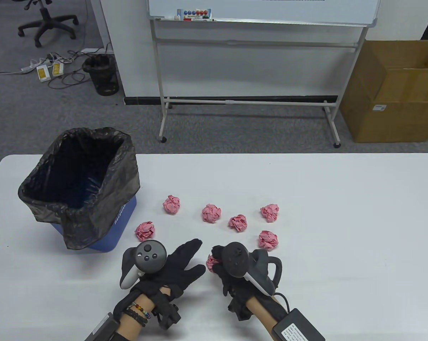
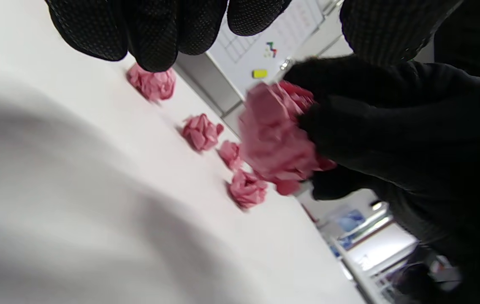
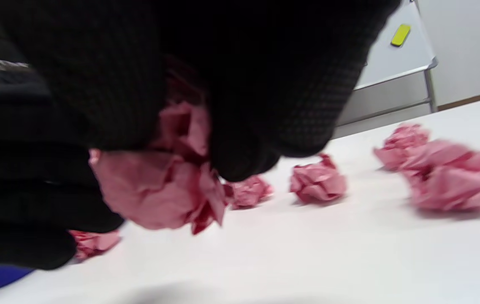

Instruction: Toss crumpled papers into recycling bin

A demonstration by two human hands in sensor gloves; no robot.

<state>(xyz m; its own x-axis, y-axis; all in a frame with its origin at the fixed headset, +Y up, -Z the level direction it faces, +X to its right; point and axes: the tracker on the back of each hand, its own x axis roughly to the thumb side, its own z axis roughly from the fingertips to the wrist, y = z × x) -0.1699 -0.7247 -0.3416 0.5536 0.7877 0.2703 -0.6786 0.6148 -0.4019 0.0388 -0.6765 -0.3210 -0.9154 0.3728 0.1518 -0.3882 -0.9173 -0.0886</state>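
Observation:
My right hand [image 1: 219,261] grips a crumpled pink paper ball [image 1: 211,263] just above the table near the front middle; it shows in the right wrist view [image 3: 159,190] and in the left wrist view [image 2: 275,141]. My left hand [image 1: 190,257] lies open and empty beside it, fingers spread toward the ball. Several more pink paper balls lie on the white table [image 1: 341,220], among them one [image 1: 145,230] near the bin, one [image 1: 172,204] farther back and one [image 1: 268,240] right of my right hand. The blue recycling bin [image 1: 79,184] with a black liner stands at the table's left.
Beyond the table stand a whiteboard on a wheeled frame [image 1: 249,103], a cardboard box [image 1: 395,92] at the right, and a small black waste basket [image 1: 102,74] on the floor at the left.

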